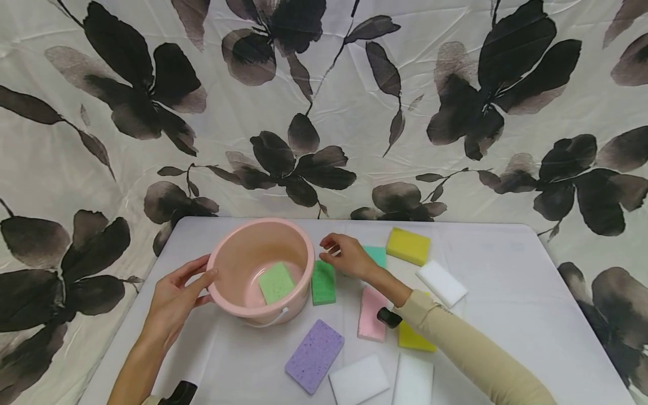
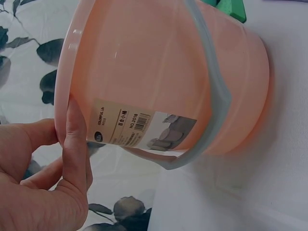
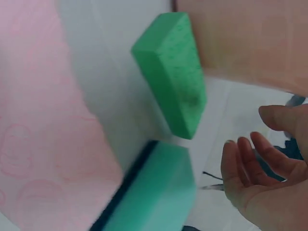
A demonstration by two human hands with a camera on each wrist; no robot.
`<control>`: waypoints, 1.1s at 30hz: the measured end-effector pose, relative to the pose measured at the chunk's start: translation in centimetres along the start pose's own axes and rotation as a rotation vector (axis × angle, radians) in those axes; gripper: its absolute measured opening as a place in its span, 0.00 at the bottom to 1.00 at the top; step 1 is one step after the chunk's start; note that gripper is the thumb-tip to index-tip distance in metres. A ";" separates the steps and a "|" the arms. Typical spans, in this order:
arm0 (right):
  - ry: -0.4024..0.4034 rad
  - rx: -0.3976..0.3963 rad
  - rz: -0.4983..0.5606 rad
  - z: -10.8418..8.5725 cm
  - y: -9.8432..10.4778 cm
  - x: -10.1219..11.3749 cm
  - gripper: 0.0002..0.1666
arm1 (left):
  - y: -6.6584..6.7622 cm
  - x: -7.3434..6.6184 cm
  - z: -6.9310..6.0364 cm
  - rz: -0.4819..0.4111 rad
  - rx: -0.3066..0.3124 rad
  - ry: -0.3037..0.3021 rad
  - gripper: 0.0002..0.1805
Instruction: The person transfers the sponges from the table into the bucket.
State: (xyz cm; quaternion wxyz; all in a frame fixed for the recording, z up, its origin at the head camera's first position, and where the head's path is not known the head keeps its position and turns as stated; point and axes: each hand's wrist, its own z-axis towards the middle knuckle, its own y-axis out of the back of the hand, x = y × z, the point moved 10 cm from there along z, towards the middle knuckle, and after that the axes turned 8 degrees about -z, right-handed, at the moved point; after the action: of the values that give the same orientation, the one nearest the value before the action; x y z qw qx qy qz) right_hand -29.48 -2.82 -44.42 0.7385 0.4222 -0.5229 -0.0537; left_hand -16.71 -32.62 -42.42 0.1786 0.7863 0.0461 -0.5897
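A pink bucket (image 1: 223, 304) stands at the back left of the table, a light green sponge (image 1: 277, 283) lying inside it. My left hand (image 1: 174, 295) pinches the bucket's rim between thumb and fingers, as the left wrist view shows at close range. Just right of the bucket, my right hand (image 1: 346, 256) hovers with loosely bent fingers and nothing in them. Below it are a green sponge (image 1: 324, 283) beside the bucket and a teal sponge (image 1: 376, 255), partly hidden by the hand. In the right wrist view the fingers (image 3: 230, 166) are apart from both sponges.
On the white table (image 1: 506, 315) lie a purple sponge (image 1: 314, 356), a pink sponge (image 1: 371, 315), a yellow sponge (image 1: 408, 246) and several white sponges (image 1: 442, 283). My right forearm partly covers another yellow sponge (image 1: 415, 339). A floral cloth (image 1: 354, 124) hangs behind.
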 end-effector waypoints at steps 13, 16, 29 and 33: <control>-0.032 0.121 -0.184 -0.5 -3.1 -1.8 0.24 | 0.0 0.1 -0.1 0.013 -0.004 0.008 0.36; -0.050 0.157 -0.254 -0.7 -3.6 -1.7 0.27 | 0.1 0.0 0.0 0.011 -0.005 0.005 0.36; -0.117 0.156 -0.250 -0.8 -3.6 -1.4 0.25 | -0.1 0.1 0.1 0.014 -0.004 0.012 0.36; -0.095 0.100 -0.177 -0.5 -2.9 -1.2 0.22 | 0.0 0.1 0.1 0.010 -0.002 0.006 0.36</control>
State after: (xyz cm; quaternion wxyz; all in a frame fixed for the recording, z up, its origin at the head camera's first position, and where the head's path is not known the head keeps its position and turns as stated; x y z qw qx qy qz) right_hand -28.57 -3.75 -47.30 0.6834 0.5001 -0.5199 -0.1125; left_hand -16.74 -32.68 -42.51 0.1824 0.7880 0.0434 -0.5864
